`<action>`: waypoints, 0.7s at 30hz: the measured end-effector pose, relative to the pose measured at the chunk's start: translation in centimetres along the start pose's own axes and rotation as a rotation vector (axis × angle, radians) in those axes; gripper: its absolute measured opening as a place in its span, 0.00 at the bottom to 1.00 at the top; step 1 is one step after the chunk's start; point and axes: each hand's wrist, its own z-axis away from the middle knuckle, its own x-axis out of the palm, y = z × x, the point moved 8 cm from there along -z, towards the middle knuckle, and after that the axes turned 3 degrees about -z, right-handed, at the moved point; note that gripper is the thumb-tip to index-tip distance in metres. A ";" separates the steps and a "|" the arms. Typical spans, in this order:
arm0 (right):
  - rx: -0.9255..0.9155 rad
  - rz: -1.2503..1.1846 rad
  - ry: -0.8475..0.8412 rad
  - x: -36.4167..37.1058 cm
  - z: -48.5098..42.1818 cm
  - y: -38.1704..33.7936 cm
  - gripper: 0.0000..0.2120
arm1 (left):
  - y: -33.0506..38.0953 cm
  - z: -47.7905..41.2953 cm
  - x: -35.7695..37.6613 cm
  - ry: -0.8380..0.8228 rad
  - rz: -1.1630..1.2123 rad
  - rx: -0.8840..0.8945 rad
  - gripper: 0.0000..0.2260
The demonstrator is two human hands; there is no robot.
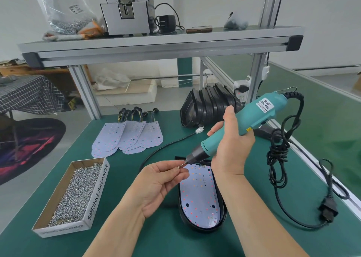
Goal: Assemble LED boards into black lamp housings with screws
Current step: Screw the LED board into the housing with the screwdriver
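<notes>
Left hand (156, 184): pinches 1 small metal screw (180, 166).
Right hand (230, 139): grips teal plastic screwdriver (254, 116), tip at the screw.
Housing (223, 212): black, glossy, oval; flat white LED board (199, 194) lies inside.

The table (136, 237) is dark green. The power screwdriver (252, 117) is teal with a white label (264, 105) and a black cord (277, 155). The board (199, 196) in the black housing (223, 215) at lower centre is white, dotted red and orange. The screws (78, 194) are silver, their box (97, 190) brown inside, white outside with black lettering. At the left edge, a dark cloth (25, 94) carries a white grid.
</notes>
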 end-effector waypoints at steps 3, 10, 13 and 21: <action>0.006 0.002 0.013 -0.2 -0.1 0.0 0.12 | 0.2 0.1 0.1 0.011 -0.053 0.053 0.09; 0.070 -0.021 0.113 -1.1 -0.7 1.0 0.12 | 1.2 1.1 0.9 0.093 -0.303 0.373 0.20; 0.121 -0.047 0.146 -2.0 -0.9 2.0 0.13 | 1.0 1.0 0.8 0.106 -0.346 0.401 0.17; 0.028 -0.013 0.102 -1.5 -2.6 1.7 0.11 | 1.2 -1.3 -2.6 0.302 -1.003 0.256 0.30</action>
